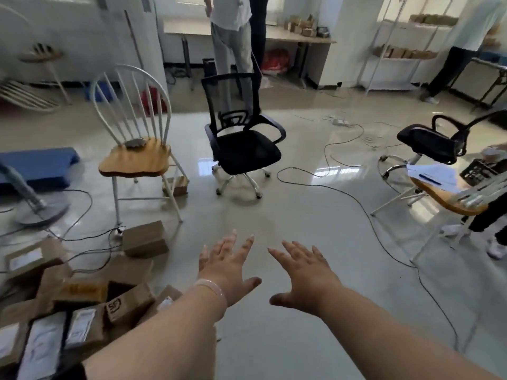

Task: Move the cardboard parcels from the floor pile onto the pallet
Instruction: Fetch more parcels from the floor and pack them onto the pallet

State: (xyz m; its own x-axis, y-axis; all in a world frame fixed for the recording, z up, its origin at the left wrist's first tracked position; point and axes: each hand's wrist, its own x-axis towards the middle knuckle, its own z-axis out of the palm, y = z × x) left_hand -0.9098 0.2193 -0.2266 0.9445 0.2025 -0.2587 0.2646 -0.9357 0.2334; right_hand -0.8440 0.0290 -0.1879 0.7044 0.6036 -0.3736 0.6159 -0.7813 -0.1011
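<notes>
A pile of brown cardboard parcels (76, 300) lies on the floor at the lower left, several with white labels. One parcel (144, 238) sits apart at the pile's far edge. My left hand (229, 267) and my right hand (304, 275) are stretched out over bare floor to the right of the pile, palms down, fingers spread, holding nothing. A pale bracelet circles my left wrist. A blue pallet (38, 165) rests on the floor at the far left, only partly in view.
A white spindle-back chair (137, 160) stands beyond the pile, a small box under it. A black office chair (244, 144) sits mid-room, another (430, 144) at right. Cables (356, 201) snake over the glossy floor. A fan base (41, 212) stands left. People stand at the back and right.
</notes>
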